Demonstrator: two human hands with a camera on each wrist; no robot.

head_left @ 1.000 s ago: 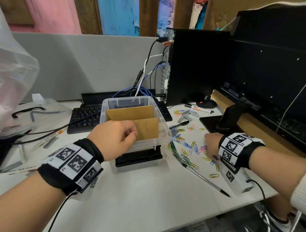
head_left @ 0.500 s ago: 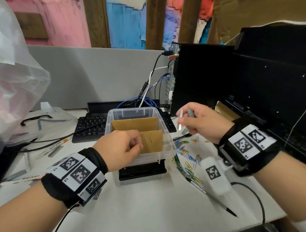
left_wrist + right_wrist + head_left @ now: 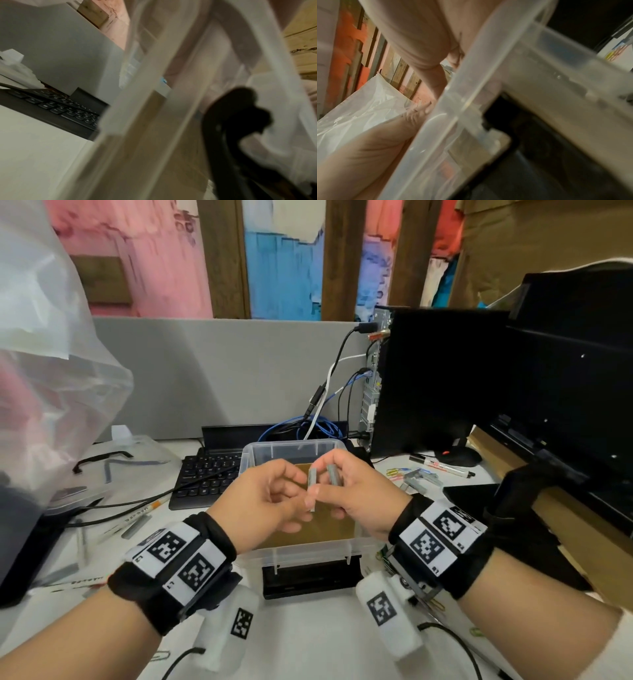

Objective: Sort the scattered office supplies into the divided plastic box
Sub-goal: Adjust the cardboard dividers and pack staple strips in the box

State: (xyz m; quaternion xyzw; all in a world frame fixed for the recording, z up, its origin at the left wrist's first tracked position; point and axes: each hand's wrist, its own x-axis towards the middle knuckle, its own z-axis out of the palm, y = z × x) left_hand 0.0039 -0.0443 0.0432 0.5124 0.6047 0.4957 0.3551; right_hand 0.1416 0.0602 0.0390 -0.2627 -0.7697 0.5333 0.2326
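The clear plastic box point(image 3: 291, 445) with brown cardboard dividers point(image 3: 318, 529) stands on the desk in front of me, and both hands hover over it. My right hand point(image 3: 329, 484) pinches two grey staple strips: a light one point(image 3: 312, 482) held upright and a darker one point(image 3: 335, 474) beside it. My left hand point(image 3: 303, 494) has its fingers curled, with thumb and fingertips closed on the lower end of the light strip. The wrist views show only the blurred box wall point(image 3: 154, 94) and the blurred box rim point(image 3: 471, 94) close up.
More staple strips point(image 3: 419, 479), paper clips and a marker point(image 3: 442, 465) lie right of the box. A keyboard point(image 3: 205, 479) and cables sit behind left, a PC tower point(image 3: 428, 378) and monitor point(image 3: 565, 388) at right. A plastic bag point(image 3: 44, 354) fills the left. The box rests on a black stand point(image 3: 308, 577).
My right hand lifted staple strips from the pile on the right and carried them over the box. My left hand left the box's divider and rose to meet them.
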